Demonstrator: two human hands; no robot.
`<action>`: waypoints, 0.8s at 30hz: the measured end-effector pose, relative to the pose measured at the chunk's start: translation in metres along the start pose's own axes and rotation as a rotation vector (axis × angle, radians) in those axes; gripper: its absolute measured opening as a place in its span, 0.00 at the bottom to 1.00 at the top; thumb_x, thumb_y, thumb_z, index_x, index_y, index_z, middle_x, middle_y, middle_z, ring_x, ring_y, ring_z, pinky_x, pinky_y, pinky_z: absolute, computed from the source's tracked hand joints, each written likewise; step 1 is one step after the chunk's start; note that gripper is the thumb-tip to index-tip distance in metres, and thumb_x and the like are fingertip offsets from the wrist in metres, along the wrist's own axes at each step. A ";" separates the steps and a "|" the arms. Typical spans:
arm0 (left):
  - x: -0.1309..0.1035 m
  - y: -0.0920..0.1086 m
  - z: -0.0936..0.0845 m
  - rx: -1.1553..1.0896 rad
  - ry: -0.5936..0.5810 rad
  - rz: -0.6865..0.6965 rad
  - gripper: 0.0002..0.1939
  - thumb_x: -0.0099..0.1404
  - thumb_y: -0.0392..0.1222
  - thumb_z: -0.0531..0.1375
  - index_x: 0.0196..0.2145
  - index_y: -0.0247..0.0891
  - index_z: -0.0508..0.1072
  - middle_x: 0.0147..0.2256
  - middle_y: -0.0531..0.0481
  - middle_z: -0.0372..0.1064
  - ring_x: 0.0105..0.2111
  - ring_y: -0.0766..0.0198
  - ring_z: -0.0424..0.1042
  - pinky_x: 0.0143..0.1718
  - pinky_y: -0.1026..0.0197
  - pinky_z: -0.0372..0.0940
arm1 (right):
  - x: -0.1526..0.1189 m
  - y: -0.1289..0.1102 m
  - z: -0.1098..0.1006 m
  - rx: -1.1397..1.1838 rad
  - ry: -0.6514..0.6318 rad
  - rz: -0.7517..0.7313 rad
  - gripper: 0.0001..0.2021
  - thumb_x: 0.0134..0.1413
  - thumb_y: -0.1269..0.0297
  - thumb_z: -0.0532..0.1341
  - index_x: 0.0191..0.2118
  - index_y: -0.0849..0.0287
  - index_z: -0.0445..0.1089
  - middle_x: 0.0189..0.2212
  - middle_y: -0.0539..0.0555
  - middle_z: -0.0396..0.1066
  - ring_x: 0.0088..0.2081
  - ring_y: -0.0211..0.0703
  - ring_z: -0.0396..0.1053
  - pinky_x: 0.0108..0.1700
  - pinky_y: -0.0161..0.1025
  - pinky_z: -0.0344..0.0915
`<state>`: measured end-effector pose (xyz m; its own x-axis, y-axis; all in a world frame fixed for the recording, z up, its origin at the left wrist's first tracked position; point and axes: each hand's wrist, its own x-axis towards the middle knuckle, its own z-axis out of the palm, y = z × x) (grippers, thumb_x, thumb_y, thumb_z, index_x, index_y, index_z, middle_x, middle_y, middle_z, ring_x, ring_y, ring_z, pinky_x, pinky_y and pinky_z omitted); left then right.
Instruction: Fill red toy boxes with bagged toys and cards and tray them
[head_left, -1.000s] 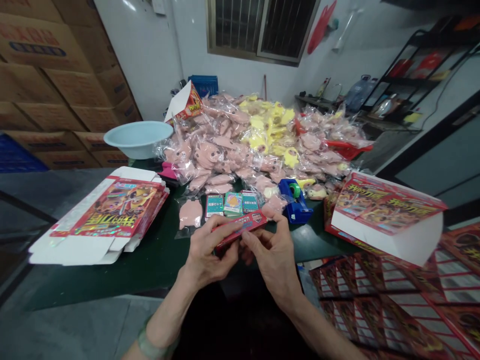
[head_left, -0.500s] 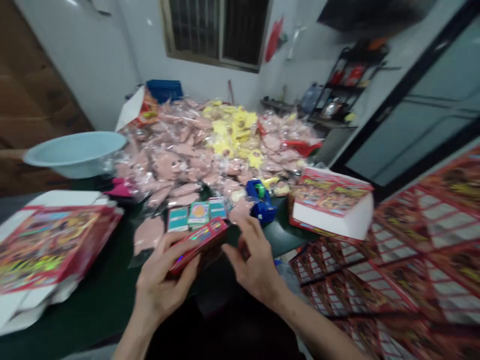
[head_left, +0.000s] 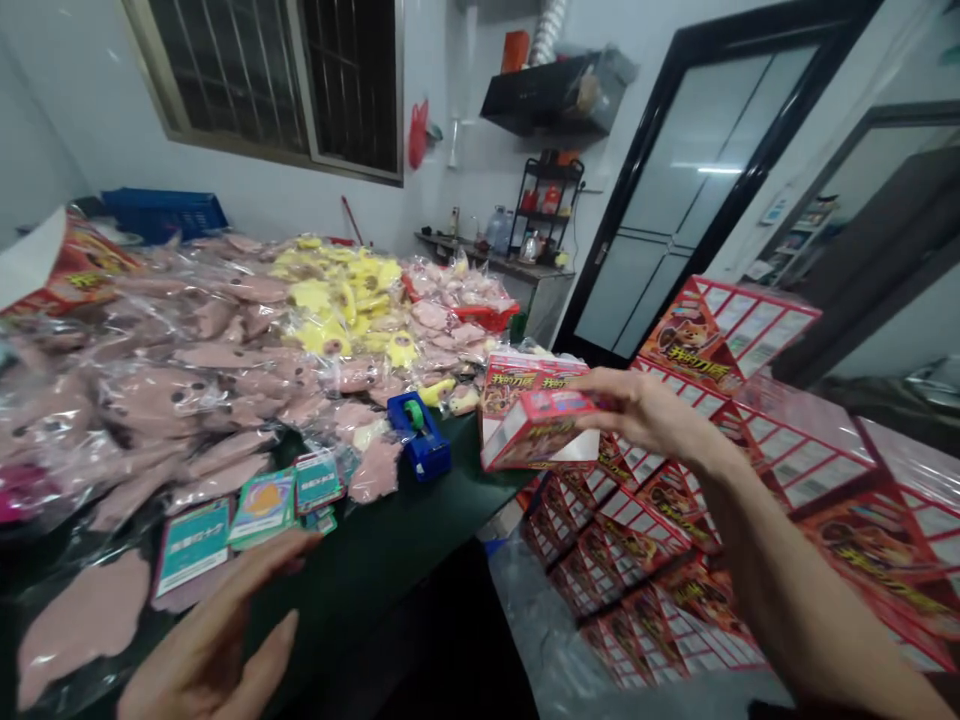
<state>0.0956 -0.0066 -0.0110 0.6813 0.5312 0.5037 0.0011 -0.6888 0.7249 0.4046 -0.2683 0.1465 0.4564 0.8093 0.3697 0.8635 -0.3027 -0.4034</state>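
Note:
A small red box is gripped by my right hand, its fingers at the box's right end. The box hangs in front of a larger open red carton at the table's right edge. My left hand is low at the left, fingers apart and nothing in it, just below the stacks of cards. A blue tape dispenser with green tape stands between the cards and the carton.
Bagged pink plush pieces and yellow ones cover much of the table. Stacked red boxes rise beside the table at the right. A blue crate sits at the back left.
The view has turned right. The small red box has passed from my left hand to my right hand and moved over to the open carton. My left hand has let go and opened.

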 end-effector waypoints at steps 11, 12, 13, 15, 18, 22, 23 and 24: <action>0.092 0.073 0.158 0.136 -0.661 0.528 0.30 0.56 0.30 0.52 0.57 0.33 0.56 0.60 0.37 0.55 0.60 0.56 0.54 0.58 0.52 0.57 | 0.041 0.129 -0.008 -0.540 -0.088 0.392 0.16 0.48 0.69 0.62 0.45 0.61 0.73 0.36 0.55 0.74 0.38 0.45 0.71 0.38 0.37 0.62; 0.098 0.074 0.176 0.247 -0.756 0.525 0.33 0.55 0.32 0.53 0.59 0.32 0.51 0.62 0.35 0.49 0.63 0.53 0.48 0.58 0.49 0.55 | 0.041 0.128 -0.005 -0.596 -0.085 0.412 0.15 0.48 0.68 0.62 0.44 0.60 0.73 0.36 0.57 0.74 0.39 0.46 0.71 0.38 0.38 0.62; 0.103 0.071 0.192 0.292 -0.772 0.506 0.35 0.54 0.32 0.54 0.60 0.30 0.50 0.62 0.33 0.47 0.63 0.48 0.45 0.57 0.44 0.54 | 0.041 0.125 0.001 -0.653 -0.078 0.432 0.14 0.49 0.68 0.61 0.43 0.60 0.73 0.38 0.59 0.73 0.40 0.48 0.70 0.38 0.40 0.62; 0.108 0.063 0.215 0.353 -0.799 0.488 0.36 0.51 0.32 0.56 0.58 0.28 0.52 0.61 0.29 0.49 0.61 0.43 0.48 0.54 0.40 0.55 | 0.039 0.120 0.018 -0.765 -0.050 0.465 0.13 0.51 0.70 0.58 0.43 0.63 0.72 0.42 0.65 0.70 0.42 0.52 0.68 0.38 0.42 0.62; 0.109 0.051 0.229 0.386 -0.811 0.495 0.32 0.48 0.31 0.57 0.53 0.27 0.58 0.54 0.28 0.60 0.55 0.43 0.59 0.50 0.41 0.58 | 0.040 0.116 0.053 -0.884 -0.004 0.476 0.15 0.54 0.76 0.52 0.46 0.70 0.68 0.45 0.71 0.66 0.47 0.55 0.64 0.41 0.45 0.61; 0.105 0.055 0.226 0.400 -0.815 0.510 0.30 0.49 0.32 0.58 0.52 0.27 0.59 0.51 0.29 0.61 0.54 0.43 0.59 0.48 0.44 0.60 | 0.039 0.112 0.070 -0.938 0.008 0.468 0.14 0.56 0.74 0.52 0.46 0.74 0.65 0.42 0.72 0.66 0.47 0.57 0.63 0.42 0.46 0.59; 0.103 0.059 0.220 0.406 -0.816 0.501 0.32 0.50 0.33 0.58 0.53 0.28 0.57 0.54 0.29 0.58 0.56 0.42 0.57 0.49 0.43 0.60 | 0.036 0.109 0.067 -0.934 0.006 0.465 0.14 0.56 0.72 0.53 0.47 0.73 0.65 0.42 0.72 0.66 0.46 0.58 0.64 0.41 0.46 0.59; 0.100 0.064 0.212 0.405 -0.806 0.494 0.34 0.50 0.34 0.59 0.55 0.29 0.55 0.57 0.28 0.55 0.58 0.41 0.53 0.50 0.42 0.59 | 0.032 0.106 0.064 -0.926 0.004 0.462 0.15 0.56 0.69 0.55 0.48 0.73 0.64 0.41 0.73 0.66 0.45 0.59 0.65 0.39 0.46 0.59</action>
<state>0.3186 -0.1016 -0.0139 0.9615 -0.2429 0.1288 -0.2675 -0.9346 0.2343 0.4975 -0.2426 0.0622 0.7843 0.5149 0.3462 0.4302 -0.8533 0.2945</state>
